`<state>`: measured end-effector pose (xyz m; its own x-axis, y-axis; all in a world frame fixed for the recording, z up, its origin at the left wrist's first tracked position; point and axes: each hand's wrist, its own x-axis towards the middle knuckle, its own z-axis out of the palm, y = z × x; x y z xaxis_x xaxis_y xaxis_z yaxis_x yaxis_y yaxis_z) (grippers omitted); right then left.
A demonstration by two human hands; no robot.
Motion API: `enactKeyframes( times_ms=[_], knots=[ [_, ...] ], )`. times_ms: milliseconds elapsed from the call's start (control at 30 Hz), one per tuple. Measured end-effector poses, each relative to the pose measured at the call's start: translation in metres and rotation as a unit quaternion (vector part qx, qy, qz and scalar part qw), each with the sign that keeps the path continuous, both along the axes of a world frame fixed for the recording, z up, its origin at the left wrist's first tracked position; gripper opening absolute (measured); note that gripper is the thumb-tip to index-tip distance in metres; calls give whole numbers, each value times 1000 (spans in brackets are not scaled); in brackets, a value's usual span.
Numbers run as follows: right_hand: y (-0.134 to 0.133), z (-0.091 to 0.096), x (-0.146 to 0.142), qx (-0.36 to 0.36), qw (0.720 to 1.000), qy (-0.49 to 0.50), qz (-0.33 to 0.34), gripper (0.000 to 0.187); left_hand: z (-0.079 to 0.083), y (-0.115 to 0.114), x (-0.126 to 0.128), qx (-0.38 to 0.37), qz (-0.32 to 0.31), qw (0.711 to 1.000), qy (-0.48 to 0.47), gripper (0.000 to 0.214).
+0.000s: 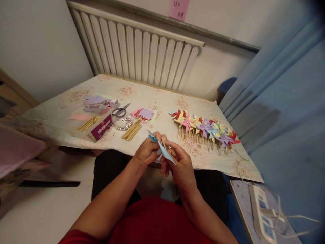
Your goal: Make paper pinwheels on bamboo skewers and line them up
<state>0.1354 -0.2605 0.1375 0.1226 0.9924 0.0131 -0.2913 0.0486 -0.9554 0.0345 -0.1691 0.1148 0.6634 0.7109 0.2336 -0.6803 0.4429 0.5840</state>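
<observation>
Left hand [147, 150] and right hand [181, 164] both pinching blue pinwheel [166, 155], at bench [162, 105] near edge. Hands hide its middle and most of stick [163, 143]. Paper's long axis: far-left to near-right.

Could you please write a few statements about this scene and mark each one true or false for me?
1. The left hand and the right hand are both on a blue paper pinwheel. True.
2. The scissors are in the left hand. False: the scissors are on the table, away from both hands.
3. A group of colourful pinwheels on sticks lies on the right part of the table. True.
4. The power strip lies among those colourful pinwheels. False: the power strip rests on a separate surface beside the table, at the right.
5. The stack of paper squares has a purple sheet on top. True.
</observation>
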Motion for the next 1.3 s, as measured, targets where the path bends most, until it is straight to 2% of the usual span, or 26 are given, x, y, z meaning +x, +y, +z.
enactKeyframes(
  times_ms=[1000, 1300],
  knots=[
    [-1, -1, 1, 8, 1000, -20, 0, 32, -11, 0, -3, 4, 2, 1000, -11, 32],
    [-3, -5, 2, 48, 995, -81, -18, 30, -7, 0, -1, -14, 18, 1000, -9, 35]
  ],
)
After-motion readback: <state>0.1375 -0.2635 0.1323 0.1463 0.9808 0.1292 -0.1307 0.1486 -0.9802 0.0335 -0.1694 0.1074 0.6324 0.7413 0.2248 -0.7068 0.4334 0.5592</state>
